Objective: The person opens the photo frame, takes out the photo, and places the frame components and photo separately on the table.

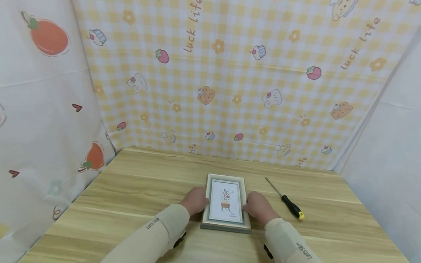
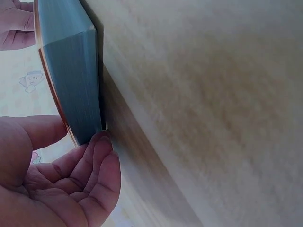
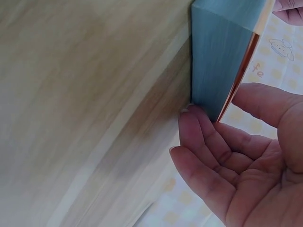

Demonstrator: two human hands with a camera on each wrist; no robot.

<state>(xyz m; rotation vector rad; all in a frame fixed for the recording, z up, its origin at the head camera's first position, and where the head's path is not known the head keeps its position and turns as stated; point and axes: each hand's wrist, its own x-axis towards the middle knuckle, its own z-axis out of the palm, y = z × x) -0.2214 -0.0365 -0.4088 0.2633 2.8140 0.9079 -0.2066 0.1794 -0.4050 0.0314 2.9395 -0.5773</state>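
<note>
A picture frame with a pale gold and grey-blue border lies face up at the middle of the wooden table, showing a print of a potted plant. My left hand grips its left side, and my right hand grips the right side. In the left wrist view, the thumb of the left hand is at the front edge, with fingertips by the blue side wall. The right hand has a similar hold in the right wrist view. Whether the frame's underside touches the table everywhere, I cannot tell.
To the right of the frame lies a screwdriver with a black and yellow handle, its tip pointing away. A checked cloth hangs behind the wooden table, and white cloths hang on the left and right sides.
</note>
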